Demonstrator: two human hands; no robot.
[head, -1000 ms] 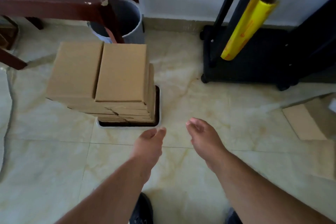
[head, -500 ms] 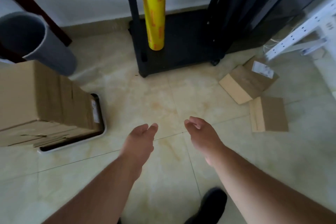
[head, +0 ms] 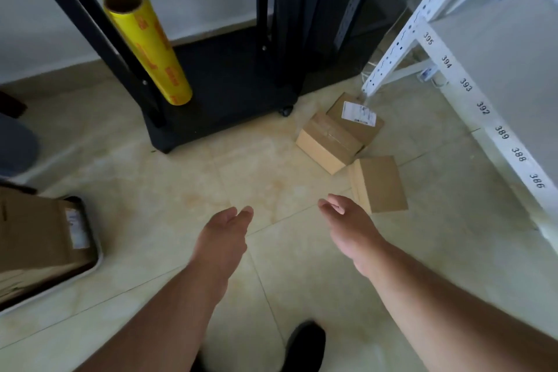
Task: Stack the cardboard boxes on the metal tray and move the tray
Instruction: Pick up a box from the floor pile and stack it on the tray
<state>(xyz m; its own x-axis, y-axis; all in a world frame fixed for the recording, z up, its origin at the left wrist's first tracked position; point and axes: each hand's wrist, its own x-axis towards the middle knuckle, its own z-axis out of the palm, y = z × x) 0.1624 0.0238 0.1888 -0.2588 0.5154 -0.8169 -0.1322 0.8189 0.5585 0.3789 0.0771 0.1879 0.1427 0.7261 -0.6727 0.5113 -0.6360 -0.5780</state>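
Observation:
A stack of cardboard boxes (head: 39, 238) stands on the metal tray (head: 96, 263) at the left edge of the view, partly cut off. Three loose cardboard boxes lie on the floor at right: one with a white label (head: 356, 118), one beside it (head: 327, 142), and a flat one (head: 380, 184) nearest my right hand. My left hand (head: 223, 238) and my right hand (head: 347, 226) reach forward over the floor tiles, fingers relaxed, holding nothing. My right hand's fingertips are a short way left of the flat box.
A black wheeled rack (head: 217, 84) with a yellow film roll (head: 148, 45) leaning on it stands ahead. White numbered shelving (head: 483, 112) runs along the right. A grey bin (head: 15, 148) sits at far left. My black shoe (head: 305, 344) shows below.
My view has swung right, away from the tray stack and toward the loose boxes by the white shelving. Both hands stay held out and empty.

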